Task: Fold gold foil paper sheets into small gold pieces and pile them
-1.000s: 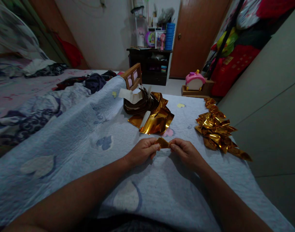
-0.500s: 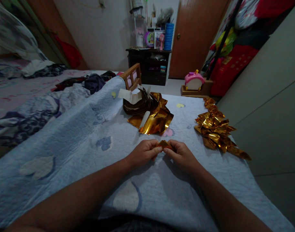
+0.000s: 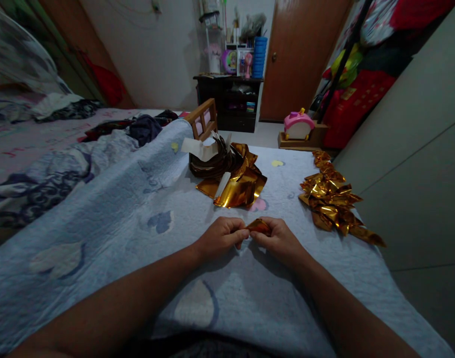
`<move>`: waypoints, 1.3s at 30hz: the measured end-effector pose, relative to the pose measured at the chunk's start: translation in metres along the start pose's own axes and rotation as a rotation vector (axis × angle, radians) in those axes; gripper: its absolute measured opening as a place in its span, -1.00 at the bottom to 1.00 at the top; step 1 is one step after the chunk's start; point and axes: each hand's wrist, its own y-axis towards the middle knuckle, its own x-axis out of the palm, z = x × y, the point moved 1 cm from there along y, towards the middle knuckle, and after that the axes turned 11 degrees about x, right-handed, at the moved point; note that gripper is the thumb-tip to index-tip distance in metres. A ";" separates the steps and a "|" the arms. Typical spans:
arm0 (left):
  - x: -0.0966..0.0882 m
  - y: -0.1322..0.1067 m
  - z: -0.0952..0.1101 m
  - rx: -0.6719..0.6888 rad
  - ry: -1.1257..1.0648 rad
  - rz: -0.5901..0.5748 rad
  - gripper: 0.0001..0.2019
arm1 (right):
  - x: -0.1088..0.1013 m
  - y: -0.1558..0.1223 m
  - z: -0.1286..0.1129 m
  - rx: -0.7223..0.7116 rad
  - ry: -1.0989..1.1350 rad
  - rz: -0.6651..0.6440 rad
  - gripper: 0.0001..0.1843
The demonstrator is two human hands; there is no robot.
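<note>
While both forearms reach forward over the light-blue quilt, the left hand and right hand come close together near the middle of the view, with a small folded piece of gold foil between them. Left hand: fingers curled, thumb and forefinger closed in a pinch at the left tip of the piece. Right hand: thumb in front, bent fingers behind, nearly closed around the right part; the hidden fingertips cannot be made out. Whether the knuckles touch the quilt cannot be told. Beyond the hands and slightly left lies a loose stack of foil sheets, gold in front, dark brown behind, with white strips sticking out. To the right, near the quilt's edge, a heap of folded foil pieces extends away from the person, glossy and overlapping. Past the quilt's far edge: a pink toy on a low wooden ledge, and a dark cabinet carrying a blue ribbed cylinder, left of a brown door.
</note>
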 end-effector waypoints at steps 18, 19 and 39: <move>-0.005 0.002 -0.001 -0.078 -0.131 0.053 -0.67 | -0.035 -0.002 0.003 0.104 -0.005 0.015 -0.69; -0.005 0.002 -0.001 -0.082 -0.137 0.057 -0.67 | -0.036 -0.002 0.003 0.108 -0.007 0.020 -0.69; -0.005 0.002 -0.006 -0.018 -0.079 0.115 -0.67 | -0.044 -0.005 0.000 0.143 0.316 0.047 -0.56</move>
